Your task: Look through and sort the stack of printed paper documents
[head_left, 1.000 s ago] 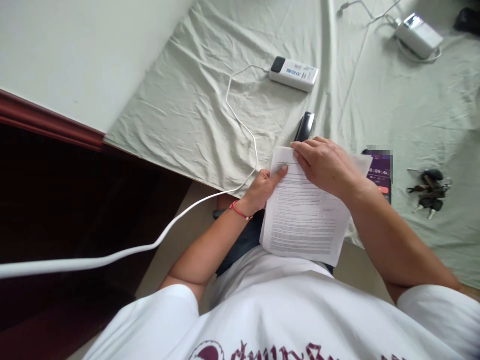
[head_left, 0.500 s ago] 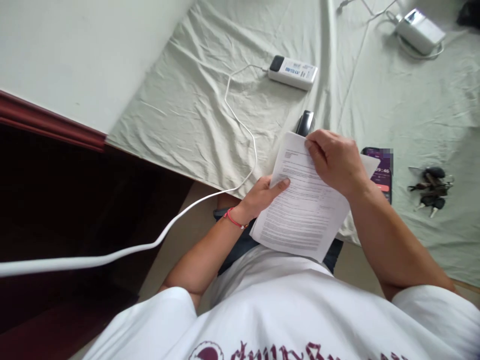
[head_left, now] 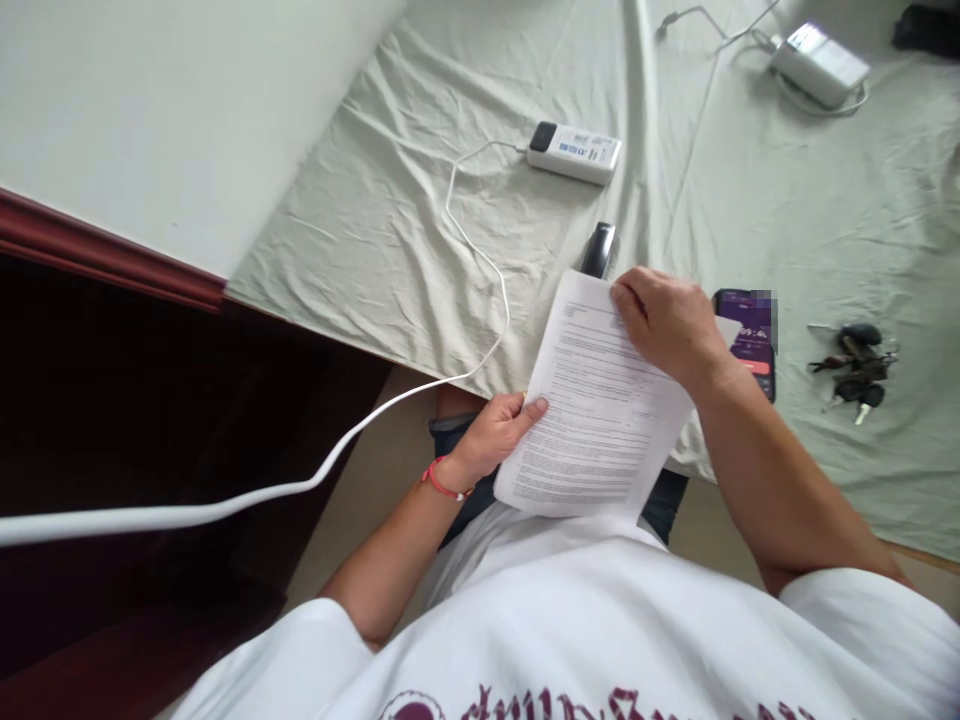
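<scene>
Head view: printed sheets held face up, spanning the near edge of the cloth-covered table and the person's lap. Left hand: grip closed about the sheets' left edge, thumb on top. Right hand: grip pinched at their upper edge, thumb and curled fingers together. Black glossy object just beyond the top edge. Phone right of the right hand, its left side partly overlapped by a paper corner; keys farther right. White power bank beyond, cable attached.
</scene>
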The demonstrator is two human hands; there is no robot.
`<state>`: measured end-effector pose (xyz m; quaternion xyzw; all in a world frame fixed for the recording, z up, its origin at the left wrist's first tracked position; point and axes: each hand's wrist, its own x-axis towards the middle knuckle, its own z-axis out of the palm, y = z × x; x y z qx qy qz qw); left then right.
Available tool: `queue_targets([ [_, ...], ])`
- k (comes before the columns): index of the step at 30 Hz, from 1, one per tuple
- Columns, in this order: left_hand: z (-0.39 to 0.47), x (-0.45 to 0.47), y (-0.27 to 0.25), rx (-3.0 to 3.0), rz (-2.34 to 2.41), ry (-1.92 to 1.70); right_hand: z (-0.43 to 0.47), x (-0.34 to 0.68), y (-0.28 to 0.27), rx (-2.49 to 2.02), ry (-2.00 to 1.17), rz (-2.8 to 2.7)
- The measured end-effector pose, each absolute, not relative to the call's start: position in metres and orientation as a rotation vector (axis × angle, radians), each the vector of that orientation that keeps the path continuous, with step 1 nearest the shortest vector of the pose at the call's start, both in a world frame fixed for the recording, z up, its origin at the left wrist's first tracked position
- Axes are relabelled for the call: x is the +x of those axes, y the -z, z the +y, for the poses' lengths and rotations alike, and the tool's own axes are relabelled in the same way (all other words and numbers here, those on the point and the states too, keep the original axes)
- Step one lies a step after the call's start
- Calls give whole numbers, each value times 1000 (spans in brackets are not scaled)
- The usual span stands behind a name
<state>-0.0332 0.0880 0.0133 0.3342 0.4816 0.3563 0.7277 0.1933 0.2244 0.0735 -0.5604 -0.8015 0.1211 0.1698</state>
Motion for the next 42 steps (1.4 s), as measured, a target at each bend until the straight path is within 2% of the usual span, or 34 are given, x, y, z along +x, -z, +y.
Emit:
queue_targets([
  [10,35,-30,11,558,1096,-835,229,186,-55,-1617,-372,-2284],
  [20,39,-27,22,535,1135,-706,228,188,-45,-1583,-308,-2281],
  [31,39,-17,16,380,1100,-769,229,192,-28,-1570,-226,-2291],
  [42,56,-13,-2,235,1005,-759,260,194,-24,-1907,-635,-2103],
])
